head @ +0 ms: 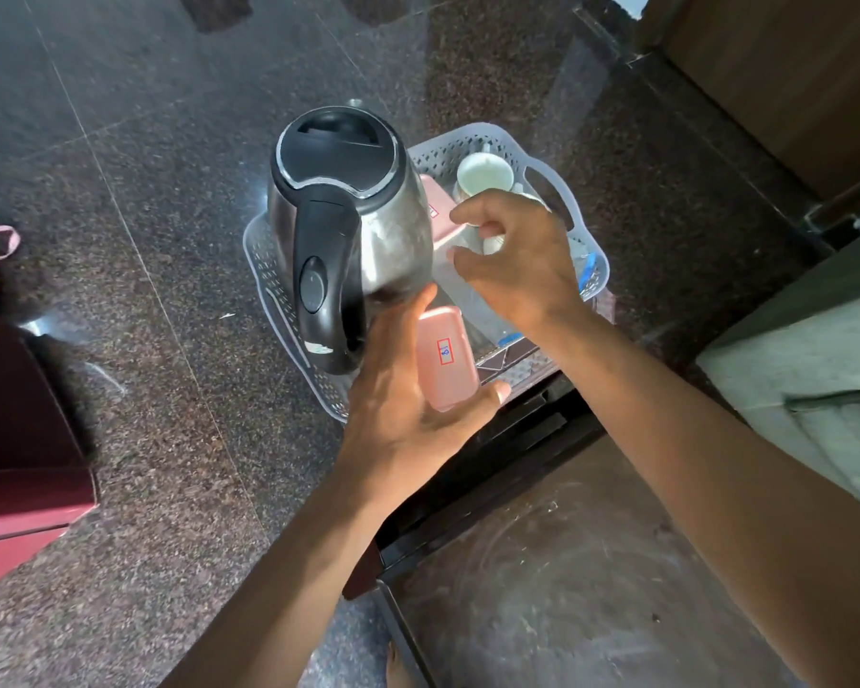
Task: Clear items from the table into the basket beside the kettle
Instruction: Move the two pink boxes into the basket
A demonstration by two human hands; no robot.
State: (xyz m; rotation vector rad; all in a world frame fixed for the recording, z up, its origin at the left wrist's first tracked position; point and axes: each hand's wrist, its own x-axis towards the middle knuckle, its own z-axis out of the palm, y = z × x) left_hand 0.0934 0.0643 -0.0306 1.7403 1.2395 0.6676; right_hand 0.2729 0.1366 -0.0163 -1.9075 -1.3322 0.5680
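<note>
I think the best way to put this pink box [447, 360] in is to bring it low over the white basket [557, 178], find a free spot next to the cup [484, 173], and let go softly so nothing tips. The kettle [341, 230] stands very close, so I must not bump it. My left hand [408, 389] is wrapped around the pink box, palm up. My right hand [512, 255] hangs over the basket with fingers loosely curled, holding nothing I can see.
</note>
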